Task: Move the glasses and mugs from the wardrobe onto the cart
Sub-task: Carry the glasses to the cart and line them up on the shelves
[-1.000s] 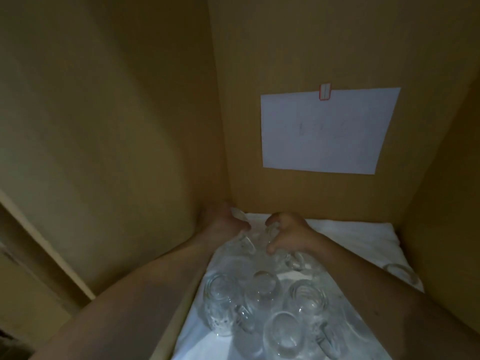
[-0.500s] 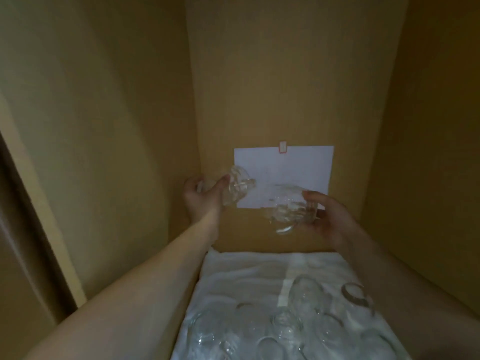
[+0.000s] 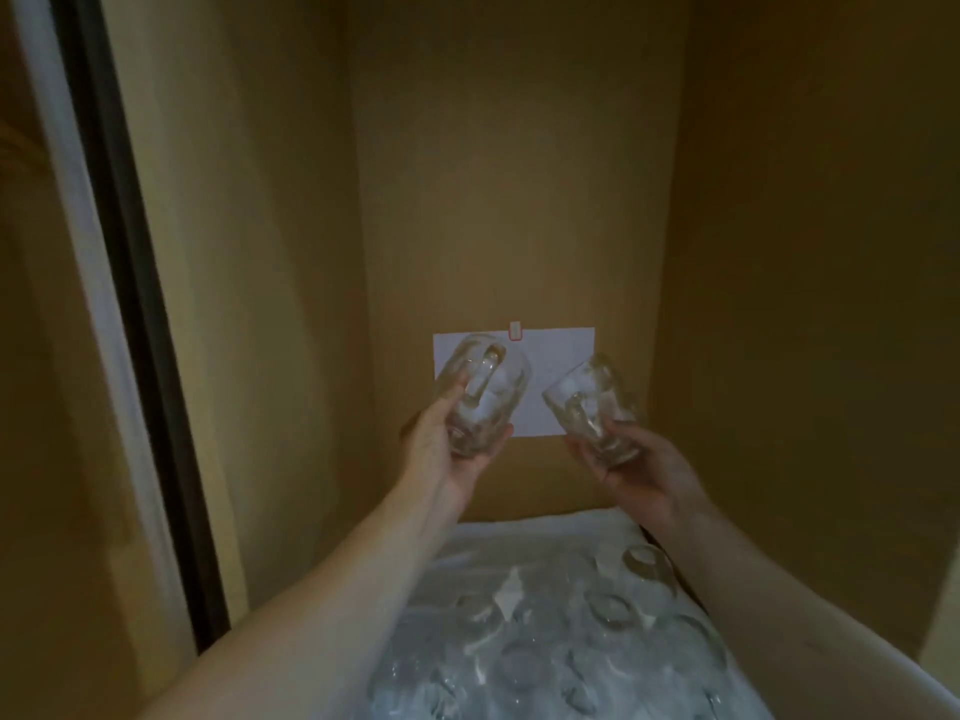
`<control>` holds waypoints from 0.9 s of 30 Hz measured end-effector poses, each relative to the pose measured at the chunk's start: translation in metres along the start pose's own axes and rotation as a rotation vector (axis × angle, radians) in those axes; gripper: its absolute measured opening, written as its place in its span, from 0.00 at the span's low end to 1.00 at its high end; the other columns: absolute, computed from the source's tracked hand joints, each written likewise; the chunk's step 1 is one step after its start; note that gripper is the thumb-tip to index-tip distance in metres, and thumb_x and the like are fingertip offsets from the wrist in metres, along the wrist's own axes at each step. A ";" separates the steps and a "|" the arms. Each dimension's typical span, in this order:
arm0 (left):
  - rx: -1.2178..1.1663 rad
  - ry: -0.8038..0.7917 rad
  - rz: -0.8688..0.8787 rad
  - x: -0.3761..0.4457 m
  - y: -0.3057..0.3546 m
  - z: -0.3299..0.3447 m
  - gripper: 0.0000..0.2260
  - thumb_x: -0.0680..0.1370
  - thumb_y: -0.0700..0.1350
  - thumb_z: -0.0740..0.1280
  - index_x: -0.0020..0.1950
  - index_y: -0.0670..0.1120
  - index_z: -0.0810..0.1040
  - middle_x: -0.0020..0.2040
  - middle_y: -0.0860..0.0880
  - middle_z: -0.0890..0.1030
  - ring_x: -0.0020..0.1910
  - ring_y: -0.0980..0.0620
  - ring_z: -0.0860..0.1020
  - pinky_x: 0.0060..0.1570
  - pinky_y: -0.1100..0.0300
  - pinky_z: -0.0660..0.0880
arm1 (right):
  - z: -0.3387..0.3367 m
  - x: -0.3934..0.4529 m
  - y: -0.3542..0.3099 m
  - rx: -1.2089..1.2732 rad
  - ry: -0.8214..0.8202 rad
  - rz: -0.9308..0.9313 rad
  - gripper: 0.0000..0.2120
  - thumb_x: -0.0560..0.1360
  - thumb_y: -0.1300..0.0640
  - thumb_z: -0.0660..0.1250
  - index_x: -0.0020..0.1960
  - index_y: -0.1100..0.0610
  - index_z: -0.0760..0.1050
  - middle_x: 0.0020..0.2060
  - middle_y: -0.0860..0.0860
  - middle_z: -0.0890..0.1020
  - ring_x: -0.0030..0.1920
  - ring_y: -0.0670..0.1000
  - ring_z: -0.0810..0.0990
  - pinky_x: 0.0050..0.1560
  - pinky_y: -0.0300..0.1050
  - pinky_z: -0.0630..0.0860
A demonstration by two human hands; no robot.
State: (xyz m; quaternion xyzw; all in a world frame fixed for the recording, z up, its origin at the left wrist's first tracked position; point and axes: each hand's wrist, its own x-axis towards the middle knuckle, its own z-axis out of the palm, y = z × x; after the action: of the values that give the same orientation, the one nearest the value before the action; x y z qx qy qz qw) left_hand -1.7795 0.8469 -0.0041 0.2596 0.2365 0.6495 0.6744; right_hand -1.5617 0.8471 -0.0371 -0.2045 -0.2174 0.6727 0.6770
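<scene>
Inside the wooden wardrobe I hold two clear glass mugs up in the air. My left hand [image 3: 444, 449] grips one glass mug [image 3: 485, 394], tilted with its handle toward me. My right hand [image 3: 641, 472] grips a second glass mug [image 3: 592, 407], tilted with its mouth up and left. Below them, several more clear glasses and mugs [image 3: 561, 641] stand on a white cloth [image 3: 498, 543] covering the wardrobe shelf. The cart is out of view.
A white paper sheet [image 3: 558, 356] is taped to the wardrobe's back wall behind the mugs. The wooden side walls [image 3: 260, 304] close in on the left and right. A dark door edge [image 3: 130, 304] with a white frame runs down the left.
Both hands went from reaching among the glasses on the shelf to lifting one mug each. They now hold the mugs higher and nearer to me, and my view has pulled back.
</scene>
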 end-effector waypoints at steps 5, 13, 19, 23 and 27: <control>-0.097 -0.004 -0.103 -0.037 -0.001 -0.008 0.28 0.63 0.40 0.78 0.63 0.42 0.78 0.59 0.37 0.82 0.58 0.37 0.81 0.59 0.37 0.78 | 0.001 -0.049 0.010 0.079 -0.038 -0.005 0.21 0.70 0.71 0.71 0.63 0.64 0.77 0.62 0.67 0.79 0.62 0.68 0.79 0.44 0.50 0.84; -0.135 0.017 -0.207 -0.083 -0.020 -0.036 0.19 0.60 0.44 0.80 0.49 0.40 0.85 0.53 0.33 0.84 0.48 0.34 0.85 0.55 0.34 0.79 | -0.017 -0.114 0.030 -0.014 0.011 -0.019 0.16 0.73 0.65 0.73 0.59 0.61 0.78 0.65 0.61 0.80 0.65 0.63 0.79 0.68 0.58 0.74; 0.039 0.069 -0.247 -0.104 -0.033 -0.053 0.24 0.55 0.49 0.82 0.48 0.44 0.84 0.43 0.42 0.86 0.43 0.44 0.83 0.57 0.46 0.78 | -0.030 -0.147 0.043 0.014 0.144 -0.035 0.12 0.64 0.55 0.80 0.44 0.60 0.86 0.50 0.59 0.83 0.49 0.56 0.77 0.69 0.51 0.69; 0.003 -0.088 -0.354 -0.116 -0.040 -0.047 0.16 0.64 0.44 0.80 0.48 0.43 0.84 0.51 0.40 0.82 0.48 0.43 0.80 0.63 0.44 0.74 | -0.037 -0.169 0.036 -0.055 0.101 -0.014 0.18 0.61 0.59 0.82 0.50 0.63 0.84 0.58 0.64 0.80 0.59 0.62 0.77 0.64 0.57 0.75; -0.034 -0.281 -0.396 -0.132 -0.055 -0.022 0.08 0.66 0.44 0.78 0.43 0.43 0.86 0.44 0.42 0.83 0.39 0.44 0.82 0.66 0.39 0.72 | -0.050 -0.193 0.018 -0.055 0.038 0.009 0.37 0.58 0.68 0.83 0.65 0.66 0.76 0.65 0.68 0.77 0.66 0.69 0.76 0.64 0.68 0.74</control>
State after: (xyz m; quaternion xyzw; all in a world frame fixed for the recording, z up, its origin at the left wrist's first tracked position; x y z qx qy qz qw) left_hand -1.7583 0.7147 -0.0589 0.2845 0.1756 0.4659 0.8192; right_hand -1.5486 0.6547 -0.0922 -0.2367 -0.2223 0.6654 0.6722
